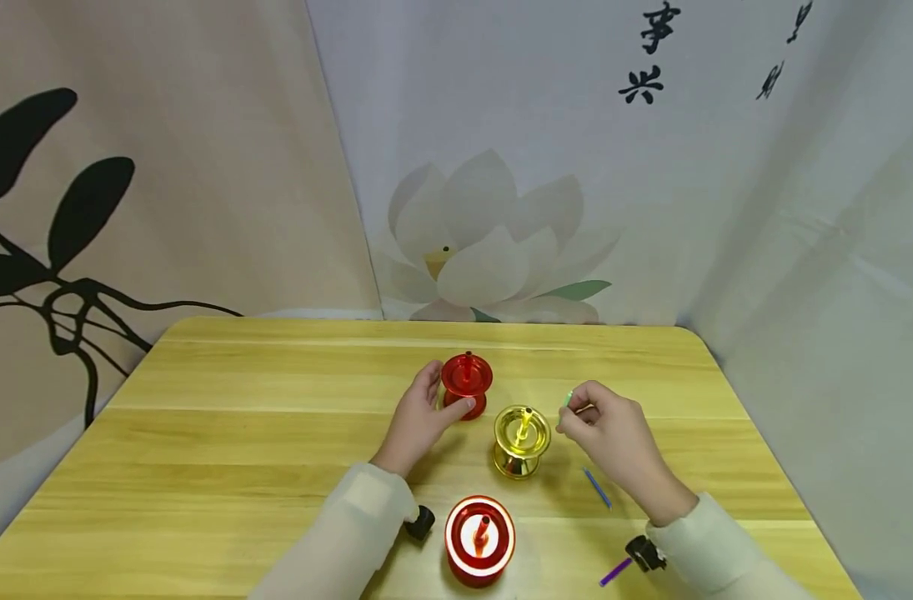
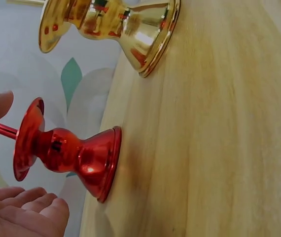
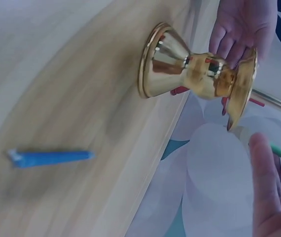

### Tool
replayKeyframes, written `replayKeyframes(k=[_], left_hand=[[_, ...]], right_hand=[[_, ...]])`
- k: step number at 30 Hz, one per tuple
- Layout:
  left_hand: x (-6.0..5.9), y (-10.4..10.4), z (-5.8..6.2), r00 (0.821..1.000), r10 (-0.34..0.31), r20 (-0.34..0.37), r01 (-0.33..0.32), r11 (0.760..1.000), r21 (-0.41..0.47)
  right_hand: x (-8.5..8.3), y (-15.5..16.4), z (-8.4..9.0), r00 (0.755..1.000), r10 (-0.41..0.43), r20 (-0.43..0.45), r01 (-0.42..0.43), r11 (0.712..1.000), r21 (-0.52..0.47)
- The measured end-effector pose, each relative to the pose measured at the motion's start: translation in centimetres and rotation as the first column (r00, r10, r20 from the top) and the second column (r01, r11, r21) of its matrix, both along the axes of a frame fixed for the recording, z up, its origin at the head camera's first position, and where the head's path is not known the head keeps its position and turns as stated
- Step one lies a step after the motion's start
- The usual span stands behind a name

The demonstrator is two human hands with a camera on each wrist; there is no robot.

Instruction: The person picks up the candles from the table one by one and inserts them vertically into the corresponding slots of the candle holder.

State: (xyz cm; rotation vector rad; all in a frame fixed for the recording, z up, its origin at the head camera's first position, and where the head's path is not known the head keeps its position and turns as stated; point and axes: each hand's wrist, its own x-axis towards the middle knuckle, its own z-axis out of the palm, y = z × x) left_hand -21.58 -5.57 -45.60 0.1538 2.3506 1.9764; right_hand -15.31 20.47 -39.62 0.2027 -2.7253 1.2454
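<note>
My left hand is beside the far red candle holder, thumb and fingers spread on either side of it. In the left wrist view, gaps show between the fingers and the holder. To the right, my right hand pinches a thin green candle between thumb and fingertips. That hand is just right of the gold candle holder, which stands upright on the table; the candle is apart from it. Most of the candle is hidden by the fingers.
A second red candle holder stands near the front, between the forearms. A thin blue candle lies left of the right wrist, and a purple one lies nearer the front. A printed curtain hangs behind the wooden table.
</note>
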Motion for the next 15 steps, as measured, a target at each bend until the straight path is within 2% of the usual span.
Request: replayKeyframes(k=[4,7,10,15], left_hand=[[-0.6,0.4,-0.2,1.000,-0.001,0.015,0.001,1.000,0.028],[-0.9,0.7,-0.2,1.000,-0.004,0.006,0.004,1.000,0.003],[-1.0,1.0,-0.2,1.000,0.007,-0.014,-0.008,0.998,-0.069],[-1.1,1.3,-0.1,0.999,0.032,-0.041,-0.039,0.985,-0.168]], right_hand=[[-0.6,-0.8,0.4,0.999,0.003,-0.032,-0.003,1.000,0.009],[-1.2,-1.5,0.7,0.998,0.013,-0.067,-0.012,1.000,0.013],[-1.7,-2.2,1.1,0.996,0.023,-0.085,-0.023,1.000,0.007],[-2.4,-3.2,1.8,0.998,0.034,-0.058,-0.034,0.999,-0.002]])
